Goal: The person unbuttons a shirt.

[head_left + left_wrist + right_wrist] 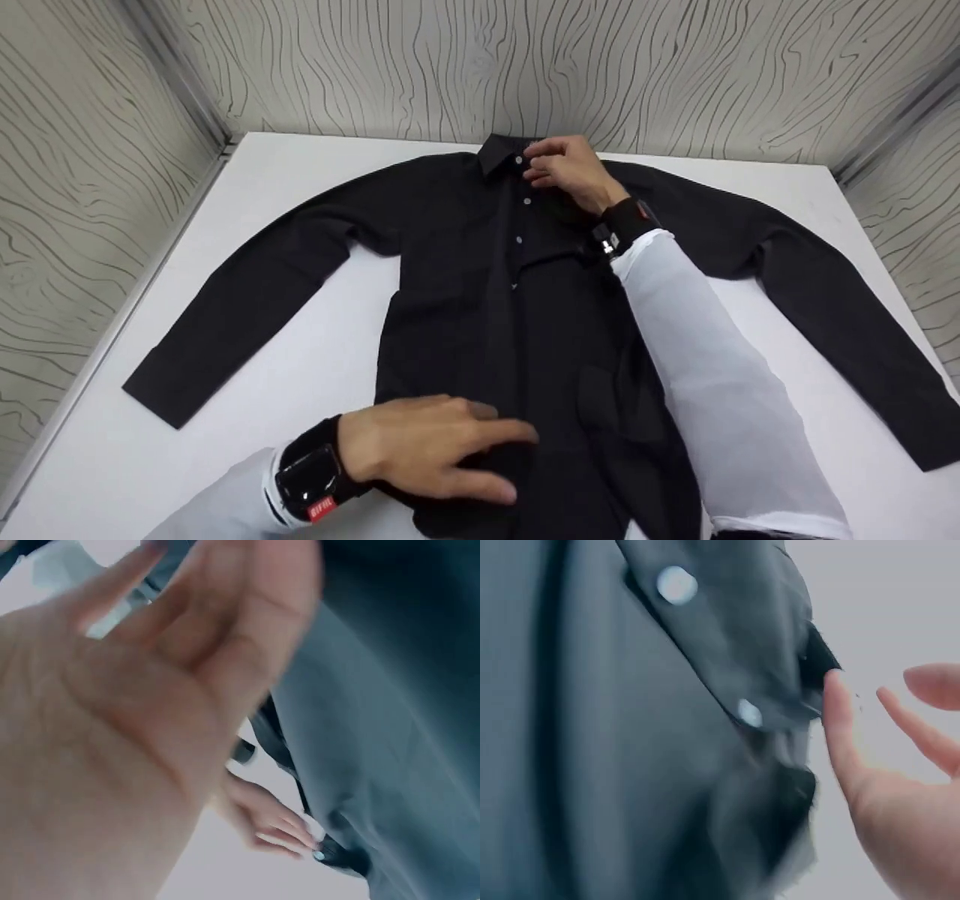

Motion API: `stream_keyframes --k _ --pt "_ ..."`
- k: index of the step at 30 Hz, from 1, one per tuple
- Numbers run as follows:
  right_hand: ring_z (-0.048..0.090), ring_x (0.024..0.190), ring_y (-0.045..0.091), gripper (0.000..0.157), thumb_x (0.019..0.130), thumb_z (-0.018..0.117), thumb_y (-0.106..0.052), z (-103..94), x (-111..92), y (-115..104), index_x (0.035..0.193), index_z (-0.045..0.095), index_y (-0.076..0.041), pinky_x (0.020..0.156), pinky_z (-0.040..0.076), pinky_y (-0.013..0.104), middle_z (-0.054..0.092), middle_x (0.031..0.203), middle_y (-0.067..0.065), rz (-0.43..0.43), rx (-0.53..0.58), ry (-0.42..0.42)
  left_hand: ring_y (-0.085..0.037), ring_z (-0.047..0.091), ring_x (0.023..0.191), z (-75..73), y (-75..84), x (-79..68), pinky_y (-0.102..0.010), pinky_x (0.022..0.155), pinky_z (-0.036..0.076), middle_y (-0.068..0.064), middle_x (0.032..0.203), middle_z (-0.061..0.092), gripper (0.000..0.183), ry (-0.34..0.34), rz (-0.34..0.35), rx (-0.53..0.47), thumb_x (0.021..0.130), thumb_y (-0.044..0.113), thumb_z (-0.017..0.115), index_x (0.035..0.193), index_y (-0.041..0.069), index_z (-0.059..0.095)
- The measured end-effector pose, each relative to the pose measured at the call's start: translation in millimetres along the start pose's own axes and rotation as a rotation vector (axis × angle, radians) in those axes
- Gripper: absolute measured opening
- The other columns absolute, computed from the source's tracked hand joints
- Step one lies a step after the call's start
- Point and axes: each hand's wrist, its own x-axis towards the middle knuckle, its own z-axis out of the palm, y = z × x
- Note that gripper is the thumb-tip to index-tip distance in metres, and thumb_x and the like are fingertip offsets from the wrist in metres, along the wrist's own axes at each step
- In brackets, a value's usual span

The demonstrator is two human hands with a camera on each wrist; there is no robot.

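A black long-sleeved shirt [450, 225] lies front up on the white table, its sleeves spread to both sides. Over the right side of its collar [495, 155] is my right hand [574, 171], fingers loosely bent and spaced apart. The right wrist view shows the thumb of this hand [907, 829] at the shirt's dark edge, near a pale button [750, 713]; nothing is gripped. My left hand [427, 448] hovers over or touches the lower front, thumb and index finger extended; contact is unclear. Its palm [127, 712] appears blurred and holds nothing in the left wrist view.
White table surface [300, 360] shows around the shirt. Wood-grain patterned panels [450, 67] stand behind and at both sides. The left sleeve cuff [161, 390] and the right sleeve cuff [934, 439] lie near the table's sides.
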Motion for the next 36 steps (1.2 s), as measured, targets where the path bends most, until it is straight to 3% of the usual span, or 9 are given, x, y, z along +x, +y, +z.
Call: stream_keyframes --k 3,6,11,15,19,22,27,31,36 --pt "0.074 0.084 0.011 0.028 0.111 0.062 -0.007 -20.7 -15.4 -8.6 0.13 0.076 0.007 0.074 0.061 0.019 0.076 0.114 0.009 -0.056 -0.259 0.0 -0.01 0.068 0.099 -2.1 -18.2 1.5 -0.032 0.09 0.062 0.0 0.114 0.07 0.038 0.152 -0.044 0.014 0.116 0.048 0.062 0.138 0.019 0.073" --pt "0.073 0.074 0.01 0.025 0.111 0.066 -0.011 -29.2 -29.5 -13.5 0.122 0.079 0.008 0.067 0.061 0.021 0.079 0.096 0.005 -0.032 -0.383 -0.134 -0.021 0.066 0.104 -0.2 -36.5 -3.4 -0.04 0.092 0.063 -0.006 0.123 0.066 0.029 0.255 -0.142 0.084 0.113 0.037 0.071 0.127 0.012 0.074" --pt "0.077 0.089 0.017 0.033 0.113 0.063 -0.008 -8.3 -29.9 -5.1 0.137 0.071 0.013 0.077 0.066 0.025 0.078 0.117 0.016 0.073 -0.358 -0.347 -0.047 0.064 0.136 9.4 -51.2 -19.2 -0.063 0.103 0.063 -0.019 0.155 0.058 0.062 0.231 -0.31 0.133 0.101 0.041 0.087 0.148 0.01 0.064" --pt "0.068 0.093 0.017 0.046 0.11 0.062 -0.006 12.9 -17.5 9.9 0.155 0.062 0.006 0.075 0.062 0.021 0.06 0.153 0.026 0.065 -0.45 -0.318 -0.056 0.056 0.147 14.8 -52.9 -28.2 -0.067 0.114 0.057 -0.025 0.164 0.053 0.089 0.223 -0.354 0.118 0.088 0.041 0.099 0.159 0.01 0.056" --pt "0.063 0.081 0.01 0.048 0.106 0.065 -0.006 21.6 -8.1 21.0 0.153 0.066 0.003 0.066 0.055 0.018 0.064 0.146 0.025 0.02 -0.514 -0.243 -0.059 0.051 0.152 16.9 -50.4 -35.7 -0.065 0.113 0.059 -0.026 0.169 0.049 0.1 0.201 -0.389 0.072 0.079 0.036 0.106 0.162 0.011 0.055" --pt "0.063 0.085 0.009 0.045 0.104 0.07 -0.007 22.2 -4.4 21.8 0.147 0.07 0.004 0.07 0.053 0.016 0.07 0.135 0.019 0.007 -0.435 -0.165 -0.06 0.049 0.155 18.1 -47.1 -41.3 -0.065 0.11 0.061 -0.026 0.173 0.046 0.108 0.18 -0.422 0.047 0.072 0.033 0.109 0.163 0.012 0.055" --pt "0.068 0.105 0.02 0.052 0.104 0.073 -0.002 18.4 -3.0 17.7 0.154 0.061 0.005 0.082 0.064 0.02 0.053 0.164 0.017 -0.003 -0.184 -0.049 -0.06 0.046 0.158 14.9 -43.9 -46.6 -0.067 0.11 0.06 -0.025 0.175 0.044 0.115 0.152 -0.453 0.025 0.066 0.029 0.112 0.164 0.012 0.054" --pt "0.07 0.116 0.032 0.069 0.106 0.07 0.004 15.7 -9.5 18.4 0.17 0.045 -0.005 0.086 0.07 0.034 0.04 0.168 0.018 0.079 -0.022 -0.194 -0.061 0.044 0.159 6.0 -42.7 -45.5 -0.069 0.116 0.056 -0.025 0.176 0.043 0.111 0.11 -0.486 -0.019 0.067 0.025 0.112 0.162 0.013 0.056" --pt "0.073 0.114 0.032 0.069 0.11 0.069 -0.003 17.7 -33.8 19.6 0.173 0.042 -0.02 0.092 0.069 0.046 0.05 0.146 0.019 0.17 0.019 -0.41 -0.053 0.059 0.147 -8.5 -48.2 -37.2 -0.062 0.121 0.054 -0.028 0.164 0.055 0.076 0.115 -0.457 0.0 0.09 0.028 0.098 0.155 0.006 0.063"
